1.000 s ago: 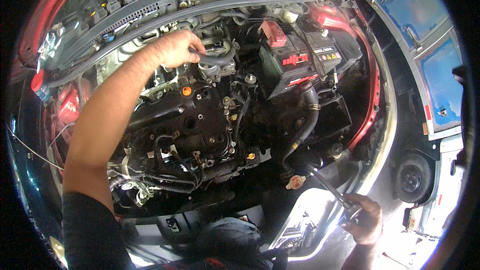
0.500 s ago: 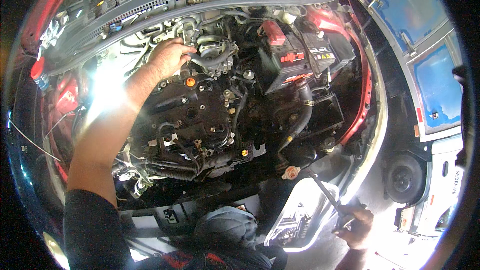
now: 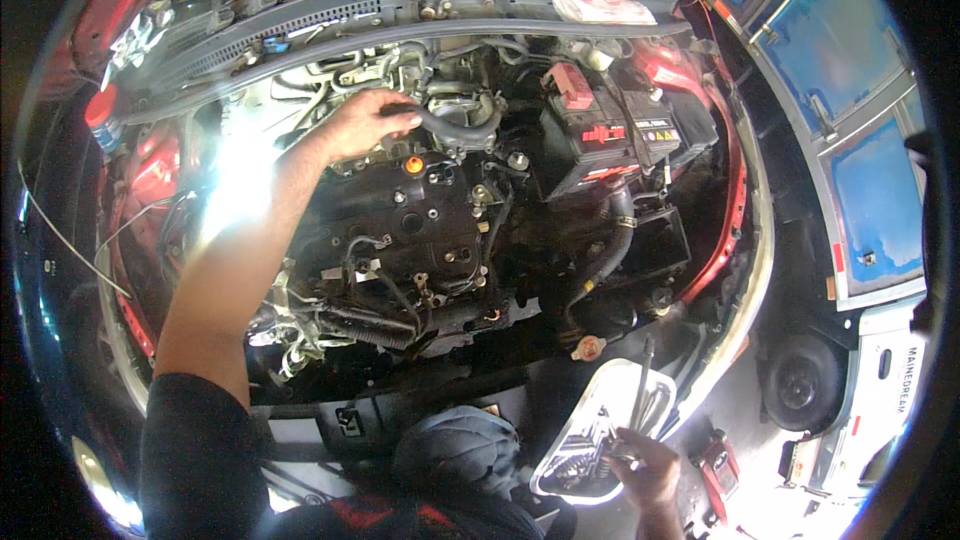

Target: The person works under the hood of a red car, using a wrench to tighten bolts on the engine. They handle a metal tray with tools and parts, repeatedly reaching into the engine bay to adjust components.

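My left arm reaches over the engine (image 3: 375,205). At the far side of the black engine cover, my left hand (image 3: 372,125) has its fingers closed on one end of a curved black rubber hose (image 3: 462,130). My right hand (image 3: 648,468) is at the lower right, over a white tray (image 3: 655,380) with shiny metal parts in it. Its fingers are wrapped round a long, slim, dark tool (image 3: 643,385) pointing away from me; the exact kind is unclear. An orange cap (image 3: 414,165) sits on the engine cover near my left wrist.
A black battery (image 3: 600,150) with a red terminal cover stands right of the engine. The radiator cap (image 3: 589,348) is near the front edge. A rounded grey cloth item (image 3: 460,450) lies at bottom middle. A red tool (image 3: 718,475) is on the floor; a bright lamp glares beside my left forearm.
My right hand has moved left with the tool, which now points more straight away from me. My left hand stays at the hose. The whole view has shifted slightly.
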A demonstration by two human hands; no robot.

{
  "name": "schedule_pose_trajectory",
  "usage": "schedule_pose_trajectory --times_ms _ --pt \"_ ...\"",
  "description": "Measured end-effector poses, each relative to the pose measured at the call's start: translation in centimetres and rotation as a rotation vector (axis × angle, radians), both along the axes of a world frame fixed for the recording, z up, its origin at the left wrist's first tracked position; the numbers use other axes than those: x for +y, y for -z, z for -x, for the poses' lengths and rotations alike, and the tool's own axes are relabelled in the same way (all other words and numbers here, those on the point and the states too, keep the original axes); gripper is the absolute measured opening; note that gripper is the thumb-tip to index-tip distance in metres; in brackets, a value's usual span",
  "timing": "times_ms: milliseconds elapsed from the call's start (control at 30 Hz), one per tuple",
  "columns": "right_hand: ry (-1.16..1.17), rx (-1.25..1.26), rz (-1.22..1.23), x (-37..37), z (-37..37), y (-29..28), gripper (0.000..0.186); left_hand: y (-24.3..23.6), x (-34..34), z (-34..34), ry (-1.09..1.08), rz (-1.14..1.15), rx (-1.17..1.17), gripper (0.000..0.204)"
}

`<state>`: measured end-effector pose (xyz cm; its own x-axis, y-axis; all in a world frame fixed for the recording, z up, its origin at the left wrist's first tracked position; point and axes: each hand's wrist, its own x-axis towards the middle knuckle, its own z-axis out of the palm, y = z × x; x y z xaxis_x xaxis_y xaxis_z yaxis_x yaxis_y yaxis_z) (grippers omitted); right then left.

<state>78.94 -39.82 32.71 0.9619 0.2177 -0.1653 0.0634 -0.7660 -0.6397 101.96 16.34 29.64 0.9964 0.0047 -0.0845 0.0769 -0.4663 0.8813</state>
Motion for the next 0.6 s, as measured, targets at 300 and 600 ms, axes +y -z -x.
schedule_pose_trajectory --times_ms 300,600 --pt "-0.113 -0.067 0.090 2.8 1.4 2.4 0.040 -1.4 2.9 1.7 -0.039 -0.078 0.124 0.027" --pt "-0.192 -0.025 0.198 3.5 1.0 2.6 0.037 -3.2 4.5 3.4 -0.050 -0.153 0.124 0.032"
